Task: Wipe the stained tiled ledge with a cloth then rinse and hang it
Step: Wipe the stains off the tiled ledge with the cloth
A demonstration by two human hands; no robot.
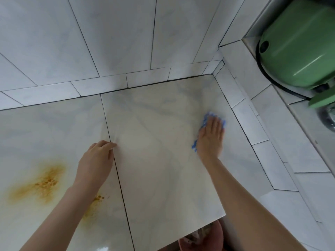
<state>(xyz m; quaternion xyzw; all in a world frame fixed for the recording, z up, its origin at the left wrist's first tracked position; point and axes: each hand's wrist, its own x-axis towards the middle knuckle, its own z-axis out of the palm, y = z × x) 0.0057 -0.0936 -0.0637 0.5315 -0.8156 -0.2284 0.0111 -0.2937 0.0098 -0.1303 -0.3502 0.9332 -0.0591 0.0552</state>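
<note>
The tiled ledge (155,142) is glossy cream marble-look tile with dark grout lines. My right hand (210,138) presses flat on a blue cloth (206,120) near the ledge's right side, close to the wall. Only the cloth's edges show around the palm and fingers. My left hand (96,160) rests on the ledge at the grout line, fingers loosely curled, holding nothing. An orange-yellow stain (43,183) spreads over the left tile. A smaller patch of the same stain (94,203) lies beside my left forearm.
White wall tiles rise behind and to the right of the ledge. A green rounded appliance (301,44) sits in a recess at the upper right. Below the ledge's front edge a pink bucket (203,240) is partly visible.
</note>
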